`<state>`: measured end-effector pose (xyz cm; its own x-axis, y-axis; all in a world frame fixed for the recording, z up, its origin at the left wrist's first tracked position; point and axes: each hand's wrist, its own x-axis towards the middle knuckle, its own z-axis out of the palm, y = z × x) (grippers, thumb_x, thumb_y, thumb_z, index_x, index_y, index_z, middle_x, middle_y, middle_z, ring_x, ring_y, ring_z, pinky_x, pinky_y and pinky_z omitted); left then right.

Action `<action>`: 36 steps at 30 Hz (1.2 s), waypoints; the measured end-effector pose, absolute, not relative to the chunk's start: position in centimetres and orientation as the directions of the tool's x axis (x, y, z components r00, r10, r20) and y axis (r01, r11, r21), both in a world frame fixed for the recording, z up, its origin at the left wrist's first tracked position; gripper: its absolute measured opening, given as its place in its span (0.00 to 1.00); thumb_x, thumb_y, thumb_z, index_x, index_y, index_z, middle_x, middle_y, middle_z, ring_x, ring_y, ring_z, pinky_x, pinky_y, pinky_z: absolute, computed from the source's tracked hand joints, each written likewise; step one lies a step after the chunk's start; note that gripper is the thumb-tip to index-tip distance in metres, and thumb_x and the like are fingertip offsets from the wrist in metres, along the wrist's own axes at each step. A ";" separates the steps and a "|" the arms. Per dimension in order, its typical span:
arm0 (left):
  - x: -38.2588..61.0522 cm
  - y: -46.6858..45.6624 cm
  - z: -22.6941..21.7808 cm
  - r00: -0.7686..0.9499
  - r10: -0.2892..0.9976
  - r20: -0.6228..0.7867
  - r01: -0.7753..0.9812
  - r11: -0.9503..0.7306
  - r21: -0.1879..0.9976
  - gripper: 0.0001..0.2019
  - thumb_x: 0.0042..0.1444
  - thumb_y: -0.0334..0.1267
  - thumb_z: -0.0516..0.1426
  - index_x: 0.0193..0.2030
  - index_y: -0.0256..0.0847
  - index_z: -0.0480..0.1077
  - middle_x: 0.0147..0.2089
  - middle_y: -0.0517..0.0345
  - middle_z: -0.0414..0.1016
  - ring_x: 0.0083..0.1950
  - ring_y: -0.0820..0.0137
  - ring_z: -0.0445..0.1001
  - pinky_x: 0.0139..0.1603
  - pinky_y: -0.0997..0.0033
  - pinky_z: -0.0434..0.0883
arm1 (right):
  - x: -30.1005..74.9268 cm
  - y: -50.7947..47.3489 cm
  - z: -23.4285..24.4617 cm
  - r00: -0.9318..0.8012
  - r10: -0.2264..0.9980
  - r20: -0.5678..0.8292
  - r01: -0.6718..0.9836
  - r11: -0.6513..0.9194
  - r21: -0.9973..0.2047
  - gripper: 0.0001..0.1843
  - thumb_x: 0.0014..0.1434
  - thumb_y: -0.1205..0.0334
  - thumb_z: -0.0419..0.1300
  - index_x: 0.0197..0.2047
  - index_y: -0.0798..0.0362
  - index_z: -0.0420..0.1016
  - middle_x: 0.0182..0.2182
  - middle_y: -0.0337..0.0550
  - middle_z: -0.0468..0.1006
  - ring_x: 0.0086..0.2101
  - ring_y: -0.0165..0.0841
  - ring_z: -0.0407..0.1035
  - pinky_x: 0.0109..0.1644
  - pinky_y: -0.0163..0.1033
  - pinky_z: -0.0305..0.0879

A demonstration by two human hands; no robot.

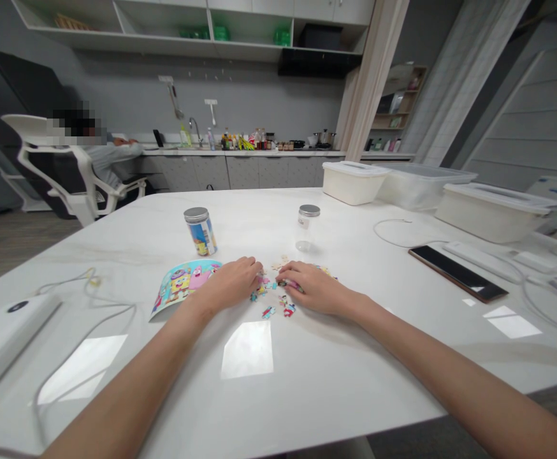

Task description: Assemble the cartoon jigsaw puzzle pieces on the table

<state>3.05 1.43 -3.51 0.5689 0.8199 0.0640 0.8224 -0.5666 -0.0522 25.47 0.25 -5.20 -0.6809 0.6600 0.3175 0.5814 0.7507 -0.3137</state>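
Both of my hands rest on the white table [307,376] over a scatter of several small colourful puzzle pieces [274,299]. My left hand [231,284] lies palm down, fingers curled onto pieces at its tips, beside a cartoon picture sheet [183,284]. My right hand [311,287] is also palm down, its fingertips pinched on a small puzzle piece. A jar with a printed label [201,231] and a clear empty jar [307,227], both with metal lids, stand just beyond the pieces.
A dark phone [457,273] and cables lie to the right, white lidded bins [352,182] at the far right edge. A white device [6,331] with cable sits at the left. A person sits in a white chair [68,172] by the kitchen counter behind.
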 end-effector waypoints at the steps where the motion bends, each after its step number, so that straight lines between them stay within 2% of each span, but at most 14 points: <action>1: 3.1 1.4 -3.5 0.565 0.823 0.062 0.825 -0.562 -0.054 0.12 0.64 0.33 0.47 0.48 0.38 0.69 0.46 0.48 0.72 0.48 0.61 0.72 0.45 0.64 0.67 | 25.5 0.2 -5.2 -0.683 0.657 0.319 0.578 0.753 -0.313 0.13 0.63 0.69 0.53 0.48 0.53 0.74 0.48 0.51 0.75 0.48 0.39 0.70 0.53 0.48 0.66; 10: 3.2 1.3 -3.1 0.558 0.826 0.075 0.828 -0.549 -0.112 0.10 0.65 0.31 0.46 0.42 0.37 0.68 0.44 0.48 0.73 0.45 0.64 0.72 0.43 0.66 0.68 | 25.5 0.2 -5.2 -0.687 0.657 0.311 0.580 0.753 -0.311 0.13 0.64 0.68 0.53 0.49 0.53 0.74 0.48 0.51 0.75 0.48 0.40 0.70 0.52 0.48 0.66; 17: 3.5 1.1 -2.7 0.546 0.835 0.070 0.832 -0.530 -0.164 0.12 0.66 0.30 0.44 0.40 0.36 0.69 0.43 0.47 0.72 0.43 0.63 0.72 0.42 0.65 0.68 | 25.4 0.1 -5.0 -0.683 0.665 0.302 0.589 0.746 -0.311 0.14 0.64 0.68 0.52 0.49 0.53 0.74 0.48 0.51 0.75 0.48 0.39 0.70 0.53 0.47 0.66; 25: 3.3 1.1 -2.7 0.476 0.876 0.078 0.879 -0.471 -0.079 0.11 0.64 0.28 0.47 0.47 0.36 0.68 0.47 0.48 0.73 0.51 0.62 0.72 0.46 0.66 0.67 | 25.4 0.3 -5.1 -0.647 0.698 0.307 0.625 0.716 -0.310 0.14 0.63 0.69 0.51 0.47 0.54 0.75 0.49 0.51 0.75 0.50 0.40 0.69 0.54 0.49 0.65; 29: 3.3 1.0 -2.7 0.495 0.864 0.088 0.869 -0.491 -0.066 0.09 0.65 0.31 0.48 0.45 0.39 0.68 0.46 0.51 0.73 0.49 0.64 0.73 0.45 0.68 0.67 | 25.4 0.2 -5.0 -0.626 0.708 0.325 0.627 0.706 -0.329 0.13 0.63 0.71 0.51 0.45 0.52 0.75 0.48 0.49 0.76 0.49 0.39 0.70 0.53 0.48 0.66; 36: 3.6 0.6 -1.9 0.558 0.830 0.013 0.826 -0.555 -0.096 0.10 0.66 0.36 0.48 0.41 0.38 0.70 0.44 0.51 0.74 0.44 0.64 0.74 0.41 0.67 0.67 | 25.4 0.3 -4.8 -0.696 0.630 0.345 0.544 0.776 -0.319 0.11 0.62 0.71 0.54 0.42 0.53 0.76 0.44 0.48 0.78 0.47 0.38 0.71 0.52 0.47 0.68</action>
